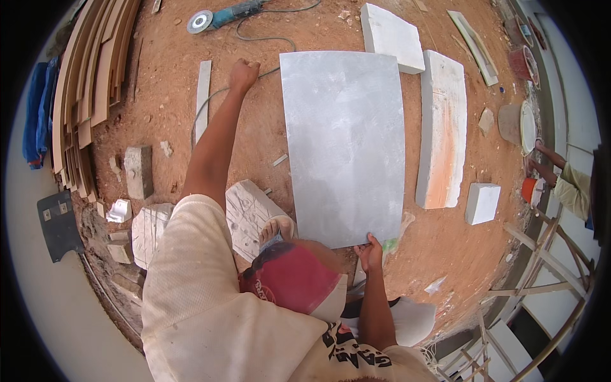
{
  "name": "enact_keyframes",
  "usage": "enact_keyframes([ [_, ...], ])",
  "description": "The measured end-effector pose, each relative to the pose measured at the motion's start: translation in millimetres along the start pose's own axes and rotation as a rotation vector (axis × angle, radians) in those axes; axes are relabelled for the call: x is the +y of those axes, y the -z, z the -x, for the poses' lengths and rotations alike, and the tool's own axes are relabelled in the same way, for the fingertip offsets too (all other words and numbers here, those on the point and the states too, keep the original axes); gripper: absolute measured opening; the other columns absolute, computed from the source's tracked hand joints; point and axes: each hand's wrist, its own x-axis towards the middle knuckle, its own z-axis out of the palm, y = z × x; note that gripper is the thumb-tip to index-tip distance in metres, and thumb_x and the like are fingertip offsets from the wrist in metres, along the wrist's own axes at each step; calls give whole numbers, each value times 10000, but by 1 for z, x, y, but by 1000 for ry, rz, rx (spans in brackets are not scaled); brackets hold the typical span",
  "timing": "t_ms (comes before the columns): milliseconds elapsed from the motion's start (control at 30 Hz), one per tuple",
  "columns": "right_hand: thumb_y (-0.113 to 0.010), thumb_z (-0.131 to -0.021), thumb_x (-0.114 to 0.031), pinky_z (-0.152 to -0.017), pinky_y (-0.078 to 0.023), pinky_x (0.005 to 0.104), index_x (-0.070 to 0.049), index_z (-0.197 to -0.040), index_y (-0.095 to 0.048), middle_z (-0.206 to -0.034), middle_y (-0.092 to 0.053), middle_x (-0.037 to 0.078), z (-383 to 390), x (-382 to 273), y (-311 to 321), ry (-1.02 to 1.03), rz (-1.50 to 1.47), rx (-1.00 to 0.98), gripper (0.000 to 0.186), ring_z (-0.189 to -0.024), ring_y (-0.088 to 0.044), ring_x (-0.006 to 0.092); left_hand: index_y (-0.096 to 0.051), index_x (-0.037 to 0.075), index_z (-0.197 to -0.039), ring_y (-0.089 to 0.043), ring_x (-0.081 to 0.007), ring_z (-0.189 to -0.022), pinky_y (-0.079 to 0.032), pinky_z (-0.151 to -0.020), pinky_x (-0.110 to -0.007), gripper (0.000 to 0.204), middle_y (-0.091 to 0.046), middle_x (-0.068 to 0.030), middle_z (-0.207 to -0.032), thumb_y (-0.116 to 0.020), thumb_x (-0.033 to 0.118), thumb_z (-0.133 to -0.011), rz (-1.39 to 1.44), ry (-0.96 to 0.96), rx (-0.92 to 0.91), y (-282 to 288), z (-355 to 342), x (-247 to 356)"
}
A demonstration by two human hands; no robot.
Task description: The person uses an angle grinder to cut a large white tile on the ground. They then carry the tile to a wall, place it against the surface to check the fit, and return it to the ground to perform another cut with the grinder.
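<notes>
A large grey rectangular tile point(347, 146) lies in front of me, a little right of centre. My right hand point(370, 254) grips its near edge, with the thumb on the top face and the fingers beneath. To the left of the tile's far corner, my left hand point(244, 75) is stretched forward with its fingers curled closed. Whatever may be in that fist is hidden. A thin grey cable point(270, 75) passes close by it, and I cannot tell whether the hand touches it. An angle grinder point(219, 18) with a round disc rests on the dirt beyond.
White blocks point(442, 130) sit right of the tile; a scored block point(251, 213) is near my foot. Stacked brown boards point(95, 70) stand far left, and a pale strip point(203, 99) lies left. Buckets point(517, 126), another person's legs point(560, 169) and wooden poles point(541, 254) line the right.
</notes>
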Motion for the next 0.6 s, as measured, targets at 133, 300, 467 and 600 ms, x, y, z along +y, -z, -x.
enact_keyframes([
  [133,-636,-955,-532,-985,-433,445,-133,-1369,-495,-1245,-576,81,6,-9,-32,-5,4,40,592,-1150,-566,244,-652,14,-1277,-616,-395,-1228,-485,-1045,-466,549,-656,-243,-1298,-686,408,-897,-215,-181,-76,-11,-34,0],
  [300,-591,-969,-587,-975,-472,465,-63,-1469,-431,-1312,-580,161,15,-21,-28,-60,76,303,741,-1178,-582,285,-693,10,-1113,-645,-405,-1149,-507,-950,-500,385,-695,-254,-1162,-638,351,-942,-229,-274,-223,-31,-13,-7],
  [467,-578,-978,-562,-852,-533,399,2,-1367,-514,-1141,-643,172,29,-53,6,118,229,678,688,-1028,-643,276,-631,-17,-914,-629,-362,-780,-475,-722,-474,369,-638,-218,-801,-598,343,-988,160,-288,-83,11,60,-41],
  [600,-578,-1017,-373,-775,-534,322,-2,-1195,-635,-1049,-686,121,31,-115,-30,526,442,685,415,-934,-668,210,-556,34,-805,-416,-94,-655,-362,-596,-301,367,-437,-6,-680,-580,313,-1043,538,-202,68,107,160,-59],
])
